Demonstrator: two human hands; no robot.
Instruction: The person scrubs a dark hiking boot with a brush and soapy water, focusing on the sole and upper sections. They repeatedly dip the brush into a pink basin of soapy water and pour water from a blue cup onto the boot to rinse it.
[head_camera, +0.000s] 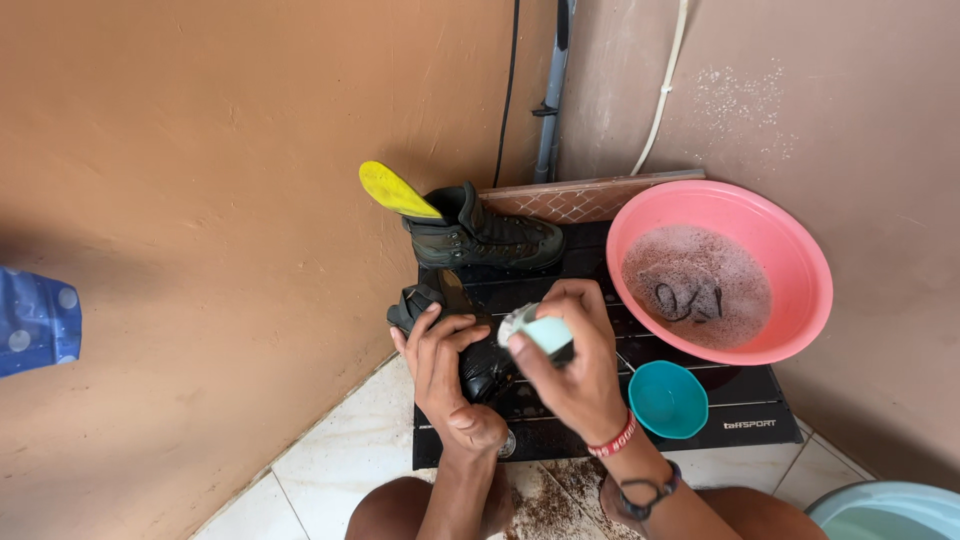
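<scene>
While the left hand (445, 365) grips the dark boot (470, 350) over the black mat (740, 395), the right hand (570, 360) clamps a pale brush (540, 330) — scrubbing looks midway, second boot (485, 235) waits by the wall — pink basin (790, 230) sudsy.

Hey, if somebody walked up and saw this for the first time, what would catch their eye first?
Probably the pink basin on the right, full of brown, foamy water. Next, in the middle, the left hand grips a dark boot while the right hand presses a pale brush against it. Behind them a second boot stands by the wall, a yellow insole sticking out of it.
</scene>
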